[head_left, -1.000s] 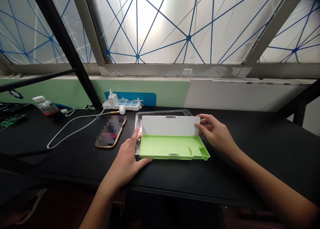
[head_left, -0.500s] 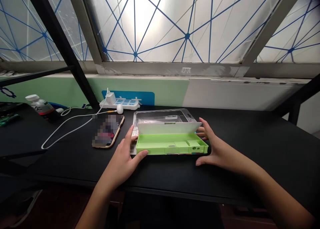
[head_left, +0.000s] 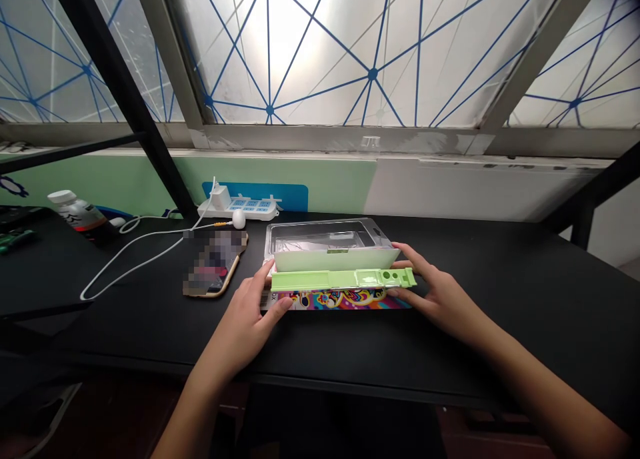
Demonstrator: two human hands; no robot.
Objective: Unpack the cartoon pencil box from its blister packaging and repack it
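A green pencil case (head_left: pixel 345 279) with a white inner lid sits at the middle of the black desk (head_left: pixel 500 312), its front edge tipped up so a colourful printed underside (head_left: pixel 340 299) shows. My left hand (head_left: pixel 247 322) grips the case's left end, thumb under the green edge. My right hand (head_left: pixel 440 295) holds the right end, fingers along the edge. Right behind the case lies a clear plastic package (head_left: pixel 325 235).
A phone (head_left: pixel 213 264) lies left of the case, wired by a white cable (head_left: pixel 135 249) to a power strip (head_left: pixel 239 207) at the wall. A bottle (head_left: pixel 80 213) lies at the far left. A black frame post (head_left: pixel 125 99) slants up beside the window.
The case's white lid has come down from upright, and the green tray's front edge has lifted, exposing the printed underside. My right hand moved from the lid's corner to the case's right end.
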